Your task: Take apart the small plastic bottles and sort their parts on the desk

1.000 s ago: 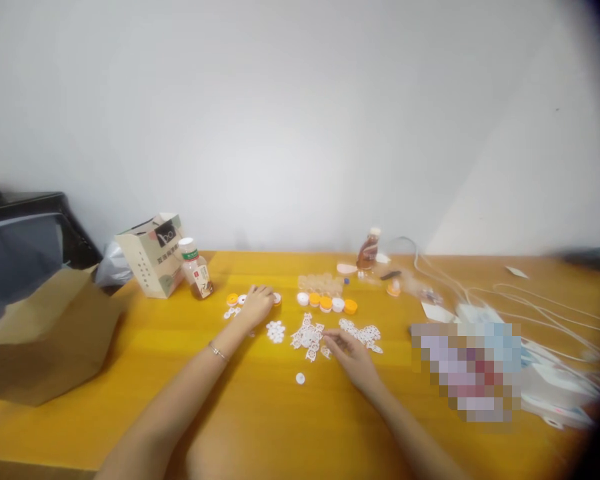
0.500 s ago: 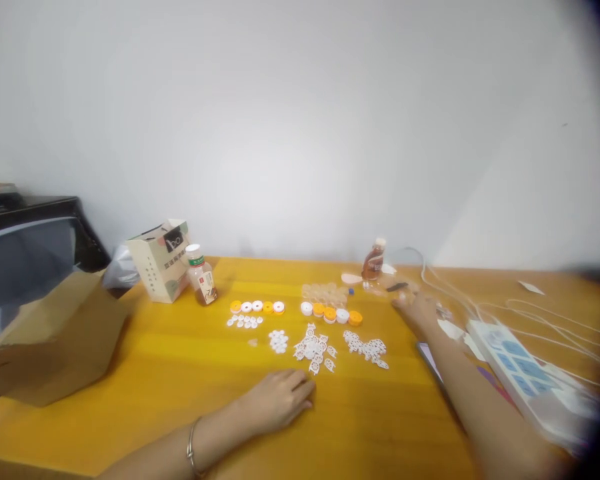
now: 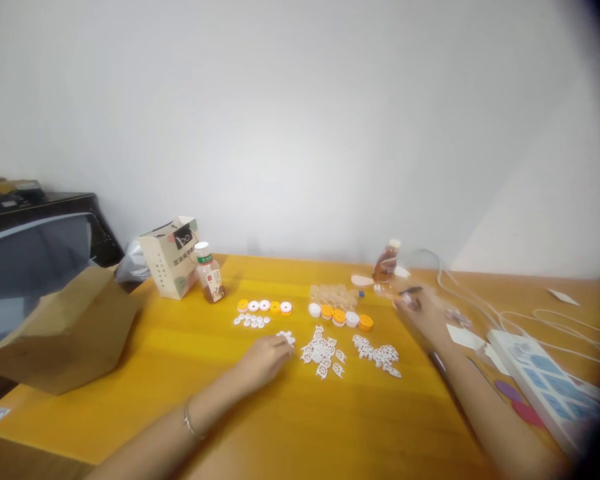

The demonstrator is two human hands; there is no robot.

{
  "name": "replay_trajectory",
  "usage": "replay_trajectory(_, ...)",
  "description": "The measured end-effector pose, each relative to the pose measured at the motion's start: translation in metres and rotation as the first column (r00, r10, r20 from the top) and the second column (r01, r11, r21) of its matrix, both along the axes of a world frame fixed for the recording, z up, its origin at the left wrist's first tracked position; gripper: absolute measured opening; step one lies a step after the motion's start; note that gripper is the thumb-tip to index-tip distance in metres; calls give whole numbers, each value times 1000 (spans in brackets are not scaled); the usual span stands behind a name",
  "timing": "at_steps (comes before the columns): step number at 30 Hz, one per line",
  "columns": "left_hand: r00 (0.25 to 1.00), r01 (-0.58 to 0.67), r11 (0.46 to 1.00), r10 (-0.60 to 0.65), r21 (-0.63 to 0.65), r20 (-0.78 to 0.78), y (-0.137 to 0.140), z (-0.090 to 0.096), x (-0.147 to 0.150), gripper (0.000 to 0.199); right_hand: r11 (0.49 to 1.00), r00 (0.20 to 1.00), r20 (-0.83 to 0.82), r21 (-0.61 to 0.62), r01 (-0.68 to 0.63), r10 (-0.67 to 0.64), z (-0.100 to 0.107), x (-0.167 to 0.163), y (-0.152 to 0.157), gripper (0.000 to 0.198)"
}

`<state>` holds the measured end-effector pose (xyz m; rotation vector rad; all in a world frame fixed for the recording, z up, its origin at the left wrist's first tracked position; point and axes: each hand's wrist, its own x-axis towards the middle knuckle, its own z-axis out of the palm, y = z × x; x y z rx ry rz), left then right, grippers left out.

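Observation:
My left hand (image 3: 266, 360) reaches over the table with its fingers bent together at a small pile of white round pieces (image 3: 286, 337), partly covering it. Whatever its fingertips pinch is hidden. To the right, my right hand (image 3: 424, 317) has its fingers drawn together at a small pale thing, too blurred to name. A thin dark object (image 3: 410, 291) lies just beyond those fingers. Between the hands are two heaps of white openwork plastic pieces, one nearer the middle (image 3: 321, 352) and one further right (image 3: 377, 354).
Orange and white round pieces stand in a left row (image 3: 264, 306) and a right row (image 3: 339, 316). Behind are clear plastic rings (image 3: 334, 295), a brown bottle (image 3: 385, 262), another bottle (image 3: 210, 273) and a paper bag (image 3: 171, 260). A power strip (image 3: 540, 373) and cables lie right; an open cardboard box (image 3: 65, 327) stands left.
My left hand has moved forward and left, from bare table to the small white round pieces. My right hand stays in the same area. The view has shifted slightly.

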<state>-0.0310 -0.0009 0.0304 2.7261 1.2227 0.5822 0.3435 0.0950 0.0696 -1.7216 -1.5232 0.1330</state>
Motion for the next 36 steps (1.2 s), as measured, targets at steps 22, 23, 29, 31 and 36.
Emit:
replay_trajectory(22, 959, -274, 962, 272, 5, 83, 61, -3, -41, 16, 565, 605, -246, -219, -796, 757, -47, -155, -141, 7)
replay_trajectory(23, 957, -259, 966, 255, 5, 138, 57, 1, -39, 17, 570, 609, -236, -216, -793, 757, -48, -155, -141, 6)
replay_trajectory(29, 980, 142, 962, -104, -235, 170, -5, 26, -8, 41, 566, 603, -213, -213, -796, 769, -53, -156, -138, 10)
replay_trajectory(31, 982, 175, 926, -139, -333, 127, -27, 23, 5, 53, 573, 603, -238, -189, -797, 761, -56, -157, -137, 13)
replay_trajectory(36, 987, 86, 912, -23, -401, 159, -47, -1, 30, 34, 584, 601, -339, -163, -795, 724, -60, -156, -138, 24)
